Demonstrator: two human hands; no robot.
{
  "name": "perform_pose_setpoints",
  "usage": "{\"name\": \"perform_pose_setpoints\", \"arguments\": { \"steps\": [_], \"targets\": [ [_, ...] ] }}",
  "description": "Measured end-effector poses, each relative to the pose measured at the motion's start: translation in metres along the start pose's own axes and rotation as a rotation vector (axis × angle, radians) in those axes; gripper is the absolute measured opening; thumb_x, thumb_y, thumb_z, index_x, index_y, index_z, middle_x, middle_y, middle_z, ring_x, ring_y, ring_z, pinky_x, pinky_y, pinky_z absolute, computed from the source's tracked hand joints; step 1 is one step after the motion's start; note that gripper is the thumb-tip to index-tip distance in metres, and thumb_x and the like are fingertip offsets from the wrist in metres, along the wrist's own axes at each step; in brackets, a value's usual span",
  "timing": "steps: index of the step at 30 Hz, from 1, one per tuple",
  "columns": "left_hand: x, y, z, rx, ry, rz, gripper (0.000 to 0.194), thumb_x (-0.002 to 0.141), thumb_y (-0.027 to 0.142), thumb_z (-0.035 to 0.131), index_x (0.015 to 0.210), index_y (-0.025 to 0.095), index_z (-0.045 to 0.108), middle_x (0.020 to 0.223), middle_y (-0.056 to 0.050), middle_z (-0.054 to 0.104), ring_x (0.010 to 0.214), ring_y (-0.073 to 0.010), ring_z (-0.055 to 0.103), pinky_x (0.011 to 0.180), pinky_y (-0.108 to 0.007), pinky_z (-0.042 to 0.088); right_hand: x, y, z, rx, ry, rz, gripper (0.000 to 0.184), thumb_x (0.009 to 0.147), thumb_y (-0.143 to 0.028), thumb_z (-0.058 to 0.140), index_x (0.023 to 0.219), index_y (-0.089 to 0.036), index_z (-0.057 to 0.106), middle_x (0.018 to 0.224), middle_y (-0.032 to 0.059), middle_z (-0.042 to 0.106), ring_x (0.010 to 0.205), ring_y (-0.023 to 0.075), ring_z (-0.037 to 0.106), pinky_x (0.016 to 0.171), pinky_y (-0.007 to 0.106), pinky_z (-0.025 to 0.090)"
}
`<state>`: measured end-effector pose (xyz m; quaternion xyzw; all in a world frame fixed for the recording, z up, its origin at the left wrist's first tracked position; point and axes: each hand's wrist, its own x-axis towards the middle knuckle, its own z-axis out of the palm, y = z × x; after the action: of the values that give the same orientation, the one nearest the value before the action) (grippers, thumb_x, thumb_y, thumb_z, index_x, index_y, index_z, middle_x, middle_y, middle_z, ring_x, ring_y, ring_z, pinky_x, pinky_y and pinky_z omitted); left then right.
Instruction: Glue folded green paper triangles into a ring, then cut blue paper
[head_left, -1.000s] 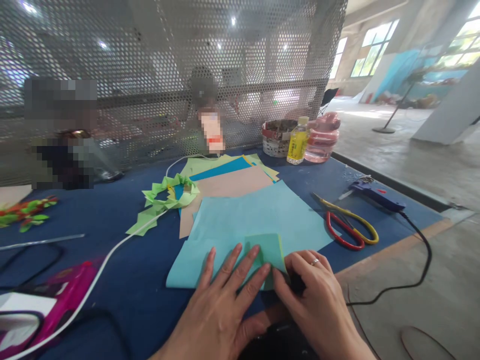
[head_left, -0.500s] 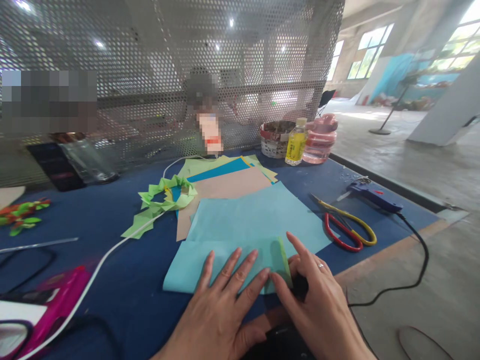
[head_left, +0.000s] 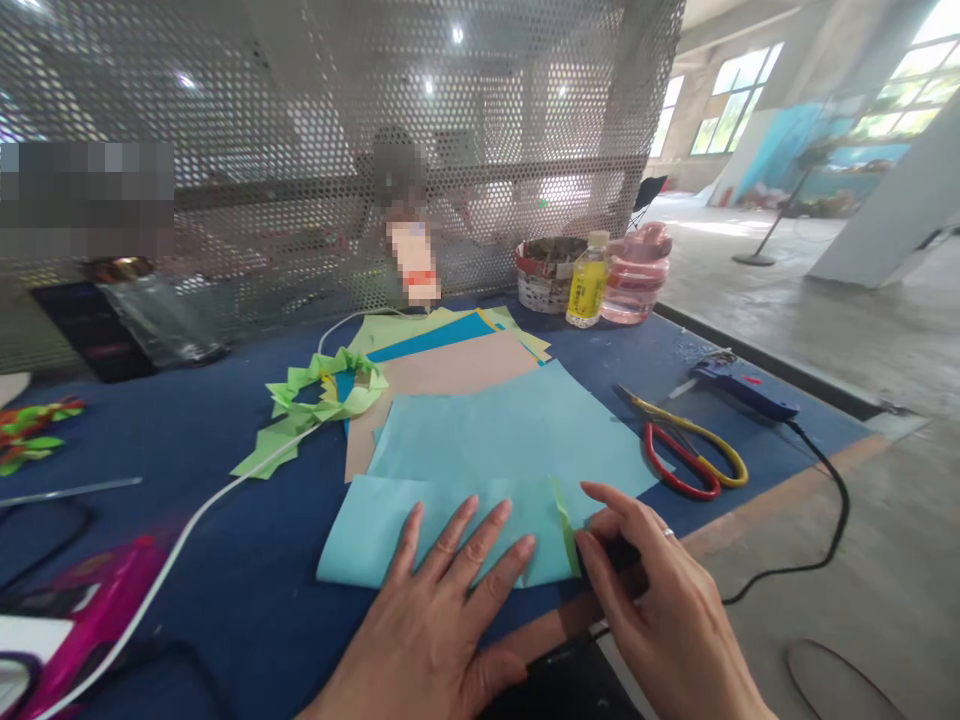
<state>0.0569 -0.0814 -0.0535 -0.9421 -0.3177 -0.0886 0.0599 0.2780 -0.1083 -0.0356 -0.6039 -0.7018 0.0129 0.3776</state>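
Note:
Light blue paper [head_left: 442, 505], folded over at its near side, lies at the front of the table with a narrow green strip [head_left: 564, 525] along its right end. My left hand [head_left: 442, 600] presses flat on the fold, fingers spread. At the right end, beside the green strip, my right hand [head_left: 649, 580] has its thumb and a curled finger together at the paper's edge, while the forefinger points out. The exact grip is partly hidden. Scissors [head_left: 694, 450] with red and yellow handles rest to the right of the sheet.
Behind the blue paper are pink paper [head_left: 442, 370] and other sheets. A green zigzag paper ring [head_left: 364, 400] and a white cable [head_left: 202, 515] lie left. A glue gun [head_left: 742, 390], yellow-labelled bottle [head_left: 587, 285], pink jug [head_left: 637, 280] and basket [head_left: 544, 285] stand or lie right and back.
My right hand has shifted right, its thumb sliding from the top of the fold to the end edge. The green strip looks narrower. My left hand stays pressed on the paper.

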Motion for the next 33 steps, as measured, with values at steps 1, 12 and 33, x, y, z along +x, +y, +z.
{"name": "perform_pose_setpoints", "arguments": {
  "steps": [1, 12, 33],
  "targets": [
    [0.000, 0.000, 0.000, 0.009, 0.004, 0.003, 0.065, 0.095, 0.052, 0.034, 0.150, 0.027, 0.010, 0.153, -0.008, 0.027, 0.139, -0.0346, 0.027, 0.102, -0.066, 0.031, 0.000, 0.001, -0.001, 0.004, -0.010, 0.002, 0.023, 0.094, -0.025, 0.044, 0.116, -0.023, 0.050, 0.078, -0.0014, 0.063, 0.071, 0.0147, 0.063, 0.066, 0.027, 0.050],
    [-0.001, -0.001, 0.005, 0.105, 0.092, 0.040, 0.066, 0.094, 0.053, 0.037, 0.149, 0.024, 0.018, 0.152, -0.008, 0.032, 0.139, -0.0322, 0.028, 0.107, -0.059, 0.026, 0.002, 0.015, -0.007, 0.006, -0.059, 0.017, 0.017, 0.091, -0.024, 0.051, 0.108, -0.022, 0.055, 0.088, 0.0033, 0.063, 0.085, 0.0198, 0.060, 0.076, 0.036, 0.048],
    [0.007, -0.007, 0.003, 0.313, 0.136, 0.129, 0.061, 0.091, 0.057, 0.039, 0.144, 0.027, 0.035, 0.143, -0.004, 0.048, 0.128, -0.0277, 0.042, 0.112, -0.046, 0.003, 0.042, 0.018, -0.001, 0.007, -0.276, 0.072, 0.030, 0.087, -0.014, 0.055, 0.116, -0.022, 0.054, 0.097, 0.0048, 0.063, 0.094, 0.0240, 0.055, 0.083, 0.042, 0.045]
  ]
}}
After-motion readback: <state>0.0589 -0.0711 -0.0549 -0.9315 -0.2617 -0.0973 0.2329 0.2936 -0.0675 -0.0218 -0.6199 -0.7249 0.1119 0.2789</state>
